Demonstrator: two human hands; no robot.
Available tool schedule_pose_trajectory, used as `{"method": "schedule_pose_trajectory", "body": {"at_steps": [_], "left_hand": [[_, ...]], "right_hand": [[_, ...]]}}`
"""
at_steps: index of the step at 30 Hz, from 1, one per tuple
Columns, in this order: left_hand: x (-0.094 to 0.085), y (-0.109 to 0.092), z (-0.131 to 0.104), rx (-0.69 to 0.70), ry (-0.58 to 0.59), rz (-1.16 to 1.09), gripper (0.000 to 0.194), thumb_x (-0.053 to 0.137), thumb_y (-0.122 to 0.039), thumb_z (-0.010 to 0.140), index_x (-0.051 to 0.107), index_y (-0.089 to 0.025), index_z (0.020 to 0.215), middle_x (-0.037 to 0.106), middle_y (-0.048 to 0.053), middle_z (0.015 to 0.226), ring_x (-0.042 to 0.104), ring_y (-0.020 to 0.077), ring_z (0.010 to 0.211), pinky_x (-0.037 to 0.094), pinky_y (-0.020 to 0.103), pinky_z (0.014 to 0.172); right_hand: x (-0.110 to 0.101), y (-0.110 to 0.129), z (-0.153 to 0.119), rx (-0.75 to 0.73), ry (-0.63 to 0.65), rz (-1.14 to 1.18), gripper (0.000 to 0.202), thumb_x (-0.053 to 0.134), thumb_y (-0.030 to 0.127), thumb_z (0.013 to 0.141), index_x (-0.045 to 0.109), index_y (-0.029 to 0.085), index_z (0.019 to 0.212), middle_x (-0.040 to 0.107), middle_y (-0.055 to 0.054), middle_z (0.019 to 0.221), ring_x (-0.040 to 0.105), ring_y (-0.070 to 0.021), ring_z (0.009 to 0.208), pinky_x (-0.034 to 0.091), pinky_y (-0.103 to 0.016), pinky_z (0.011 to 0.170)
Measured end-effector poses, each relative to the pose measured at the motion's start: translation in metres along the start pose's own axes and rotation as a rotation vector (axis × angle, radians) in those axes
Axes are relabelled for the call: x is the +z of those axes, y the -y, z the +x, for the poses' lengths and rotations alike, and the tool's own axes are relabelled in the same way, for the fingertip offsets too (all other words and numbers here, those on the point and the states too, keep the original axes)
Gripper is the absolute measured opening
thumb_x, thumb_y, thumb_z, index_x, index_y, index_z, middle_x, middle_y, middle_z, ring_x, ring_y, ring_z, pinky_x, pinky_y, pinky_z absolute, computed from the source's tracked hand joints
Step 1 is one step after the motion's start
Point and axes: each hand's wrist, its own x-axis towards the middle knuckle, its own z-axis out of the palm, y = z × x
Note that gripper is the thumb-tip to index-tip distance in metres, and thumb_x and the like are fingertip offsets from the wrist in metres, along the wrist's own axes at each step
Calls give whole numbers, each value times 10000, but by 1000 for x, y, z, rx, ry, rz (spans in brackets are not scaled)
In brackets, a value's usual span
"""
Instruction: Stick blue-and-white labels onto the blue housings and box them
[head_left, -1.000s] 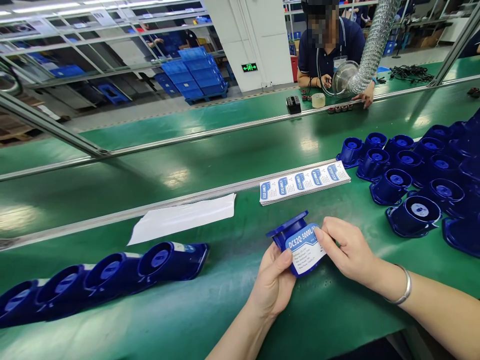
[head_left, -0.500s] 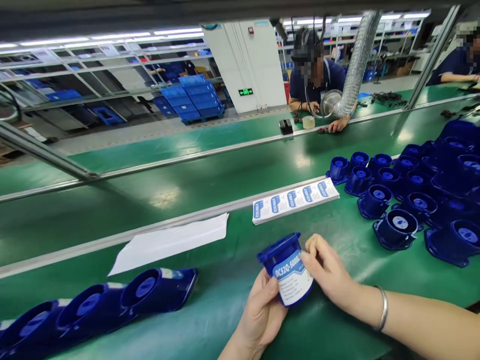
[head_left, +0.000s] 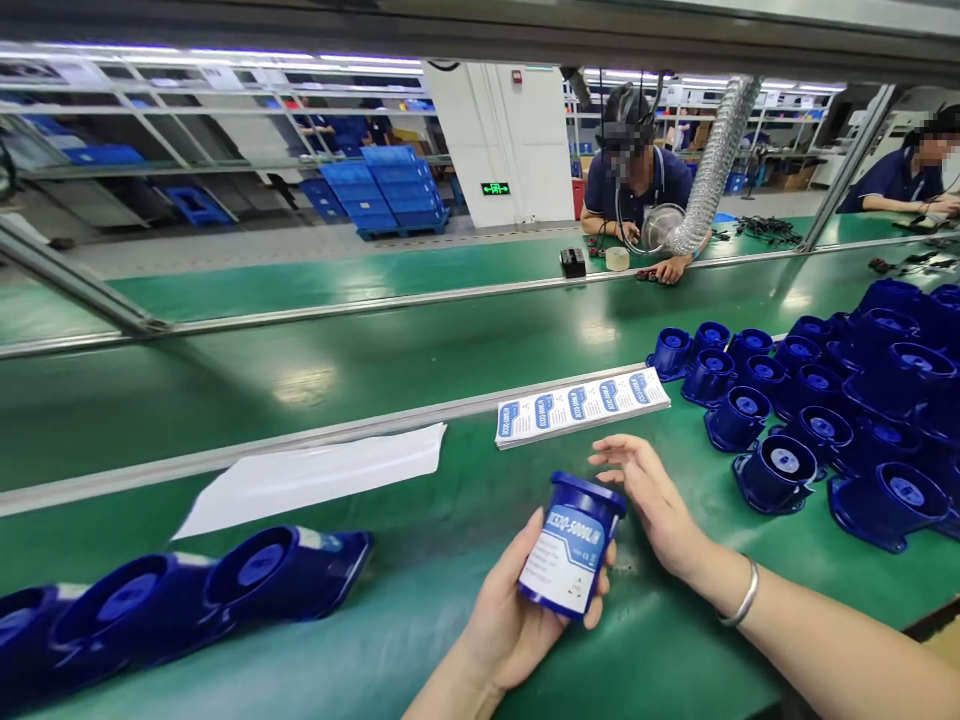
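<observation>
The left hand (head_left: pixel 517 620), low centre of the frame, grasps a blue plastic pump housing (head_left: pixel 571 545) from below and behind, thumb up its left side and fingertips showing at its right edge. The housing is off the desk (head_left: pixel 420 610), its long axis near upright and tilted slightly right, flange end uppermost. The white-and-blue label (head_left: pixel 566 562) on its wall faces the camera. The top line reads roughly "DC52Q-5000L/H"; the first characters curve out of view and the smaller lines below cannot be read.

The right hand (head_left: pixel 652 500) lies just right of the housing, fingers spread and released, holding nothing. Its palm faces the housing and appears slightly apart from the flange. A metal bangle (head_left: pixel 739 598) sits on that wrist. The left hand is the one carrying the part.

At lower left, a row of labelled housings (head_left: pixel 187 595) lies on its side, nested end to end. Behind it lies a white backing sheet (head_left: pixel 315 478). Above centre, a strip of unused labels (head_left: pixel 581 403) lies along the rail (head_left: pixel 337 435) of the conveyor belt (head_left: pixel 375 350). At right, a cluster of unlabelled housings (head_left: pixel 825 420) stands upright.

Across the belt, at upper centre, a co-worker (head_left: pixel 637 180) sits beside a silver flexible duct (head_left: pixel 712 150). A green exit sign (head_left: pixel 495 188) is mounted on the white pillar.
</observation>
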Motion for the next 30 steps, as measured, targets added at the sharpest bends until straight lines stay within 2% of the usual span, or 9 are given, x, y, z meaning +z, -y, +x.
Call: {"method": "schedule_pose_trajectory", "body": {"at_steps": [3, 5, 8, 10, 11, 14, 17, 21, 30], "left_hand": [[0, 4, 5, -85, 51, -30, 591, 488, -573, 957, 719, -38, 1054, 714, 207, 902, 675, 191, 672, 507, 232, 500], [-2, 7, 7, -123, 81, -47, 619, 463, -587, 962, 703, -25, 1062, 711, 216, 904, 675, 195, 659, 500, 233, 484], [-6, 9, 11, -146, 114, -66, 629, 425, -584, 976, 677, -18, 1085, 711, 226, 908, 682, 213, 664, 513, 253, 488], [-7, 10, 12, -150, 111, -65, 600, 425, -561, 983, 660, -25, 1116, 714, 224, 921, 690, 219, 674, 529, 265, 511], [-8, 11, 13, -148, 100, -56, 582, 435, -551, 982, 651, -34, 1139, 717, 218, 929, 696, 224, 679, 535, 271, 522], [-8, 12, 14, -119, 38, 8, 545, 478, -534, 972, 629, -61, 1197, 725, 186, 927, 718, 249, 698, 533, 279, 534], [-9, 12, 13, -78, -1, 107, 533, 511, -537, 962, 632, -69, 1186, 726, 165, 902, 730, 273, 731, 527, 289, 559], [-9, 10, 10, -26, -20, 279, 519, 535, -562, 949, 627, -83, 1126, 724, 178, 947, 733, 304, 806, 543, 339, 650], [-8, 0, -1, 6, 6, 630, 524, 595, -514, 941, 473, -184, 1330, 649, 134, 1213, 677, 283, 1034, 523, 407, 884]], "right_hand": [[0, 3, -3, 60, 197, 71, 495, 475, 606, 994, 568, 239, 1314, 623, -107, 1280, 559, -263, 1238, 394, -450, 1103], [0, 4, -7, 97, 248, 75, 542, 442, 642, 986, 586, 239, 1319, 649, -104, 1250, 598, -272, 1185, 465, -433, 1041], [-2, 3, -13, 158, 247, 16, 559, 455, 663, 961, 583, 267, 1333, 632, -95, 1266, 667, -205, 791, 564, -313, 613], [-4, 0, -15, 197, 214, -20, 516, 462, 630, 966, 572, 290, 1337, 630, -81, 1231, 545, -120, 525, 412, -251, 372], [-5, -1, -16, 196, 190, -40, 491, 465, 610, 970, 575, 291, 1327, 634, -73, 1197, 506, -106, 492, 370, -243, 347], [-6, -5, -17, 114, 115, -108, 448, 486, 580, 966, 620, 259, 1249, 644, -67, 1101, 610, -181, 733, 515, -289, 578], [-6, -9, -15, 57, 79, -157, 438, 497, 575, 962, 636, 233, 1198, 652, -72, 1056, 609, -245, 964, 514, -369, 836], [-6, -12, -13, 98, 24, -170, 410, 500, 565, 970, 594, 230, 1187, 663, -67, 1021, 627, -237, 922, 515, -366, 795], [-5, -9, -13, 167, -66, -204, 433, 582, 570, 929, 454, 264, 1206, 668, -14, 901, 638, -214, 804, 518, -351, 735]]}}
